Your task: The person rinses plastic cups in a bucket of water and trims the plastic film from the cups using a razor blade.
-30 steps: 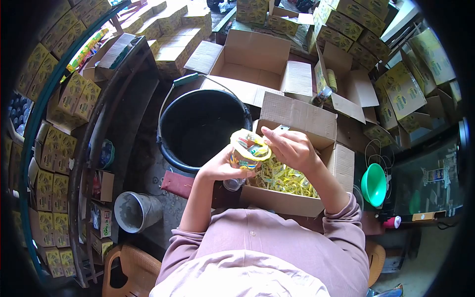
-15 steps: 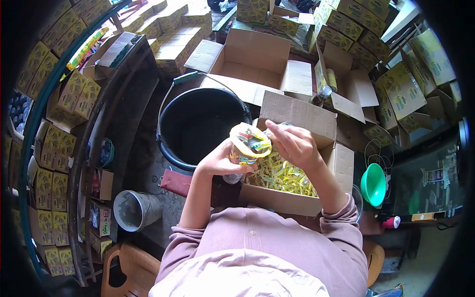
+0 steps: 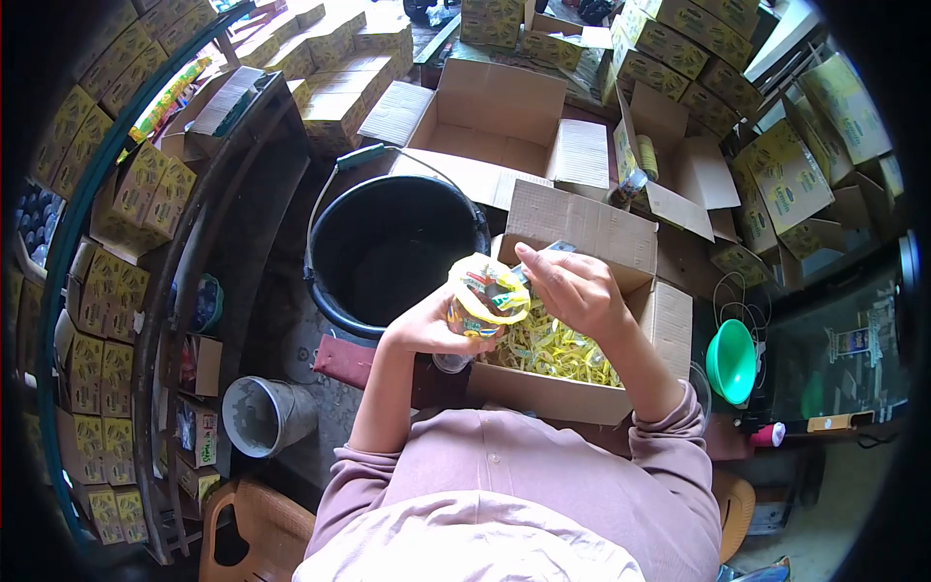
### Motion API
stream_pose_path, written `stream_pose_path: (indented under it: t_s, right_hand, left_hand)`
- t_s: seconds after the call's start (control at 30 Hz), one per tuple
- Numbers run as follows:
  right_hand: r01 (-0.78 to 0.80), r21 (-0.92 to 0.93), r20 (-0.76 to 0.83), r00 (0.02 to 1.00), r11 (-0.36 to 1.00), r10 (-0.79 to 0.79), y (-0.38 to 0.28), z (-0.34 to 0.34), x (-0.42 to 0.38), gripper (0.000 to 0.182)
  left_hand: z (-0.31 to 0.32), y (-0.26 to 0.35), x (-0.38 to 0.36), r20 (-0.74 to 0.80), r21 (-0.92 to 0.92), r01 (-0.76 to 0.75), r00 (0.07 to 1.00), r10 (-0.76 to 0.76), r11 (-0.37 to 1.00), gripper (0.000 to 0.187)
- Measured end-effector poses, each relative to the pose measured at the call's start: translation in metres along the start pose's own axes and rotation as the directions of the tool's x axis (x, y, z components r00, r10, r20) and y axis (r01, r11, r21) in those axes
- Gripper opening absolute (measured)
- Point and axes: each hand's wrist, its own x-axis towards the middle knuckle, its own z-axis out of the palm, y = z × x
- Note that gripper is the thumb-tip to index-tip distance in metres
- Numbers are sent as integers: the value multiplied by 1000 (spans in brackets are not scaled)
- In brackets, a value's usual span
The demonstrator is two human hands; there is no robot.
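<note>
My left hand (image 3: 427,325) is wrapped round a printed plastic cup (image 3: 475,315) with a ragged yellow film edge round its top. Red, green and white printing shows in its mouth. Close on the right, my right hand (image 3: 577,291) is closed in a pinch, thumb and forefinger beside the cup's rim. A small silvery, flat piece (image 3: 560,248) shows behind its fingers; I cannot tell what it is. Below both hands lies an open carton (image 3: 543,390) full of yellow film strips (image 3: 558,351). A clear cup (image 3: 451,362) is partly hidden under my left hand.
A large black bucket (image 3: 330,301) stands left of the carton, with a grey pail (image 3: 276,417) on the floor nearby. Beyond them is an open cardboard box (image 3: 495,102). A green bowl (image 3: 731,362) sits on the right. Stacked yellow cartons (image 3: 102,369) fill the left shelves.
The cup in my left hand has tipped and dropped slightly, showing more of its mouth. My right hand has shifted a little, and the silvery piece shows more clearly behind it.
</note>
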Motion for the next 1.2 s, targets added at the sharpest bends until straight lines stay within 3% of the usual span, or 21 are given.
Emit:
stream_pose_path:
  t_s: [0.2, 0.3, 0.4, 0.53, 0.63, 0.73, 0.87, 0.97, 1.03, 1.1, 1.13, 1.2]
  right_hand:
    - [12, 2, -26, 1000, 1000, -12, -1, 8, -6, 38]
    - [3, 26, -28, 1000, 1000, -2, -1, 7, -5, 39]
    - [15, 54, -32, 999, 998, -13, -1, 9, -6, 39]
    - [55, 80, -69, 996, 995, -50, 0, 12, -8, 39]
    - [64, 118, -82, 995, 991, -54, -2, 13, -6, 39]
    - [55, 131, -64, 997, 990, -47, -3, 12, -5, 39]
    - [19, 140, -32, 999, 990, -15, -7, 8, -1, 40]
    - [6, 61, -34, 999, 998, -4, -5, 4, 0, 41]
    - [-3, -2, -51, 999, 1000, 3, -1, 2, 2, 44]
    - [-30, -19, -41, 999, 999, 29, 2, 3, 1, 45]
    - [-43, -27, -35, 998, 999, 42, 4, 4, 0, 45]
    - [-22, -61, -26, 999, 998, 20, 4, 8, 2, 47]
  left_hand:
    - [-2, -7, 3, 47, -26, 43, 998, -42, 999, 39]
    - [-8, -13, 6, 148, -65, 51, 988, -41, 997, 37]
    - [-5, -14, 5, 136, -146, 53, 990, -33, 988, 30]
    - [-8, -18, 12, 330, -224, 34, 943, 43, 974, 29]
    - [-3, -23, 11, 352, -402, 51, 930, 103, 914, 40]
    - [0, -32, 11, 401, -642, 149, 901, 164, 752, 47]
    - [-10, -39, 12, 476, -629, 206, 865, 161, 749, 60]
    - [-15, -22, 8, 231, -307, 64, 973, 10, 950, 66]
    - [-10, -3, 8, -13, -75, -119, 993, 118, 990, 67]
    - [5, 9, 5, -247, 158, -218, 936, 252, 963, 62]
    - [8, 15, 5, -252, 445, -137, 929, 270, 885, 59]
    - [18, 4, 4, -305, 676, -59, 885, 352, 734, 58]
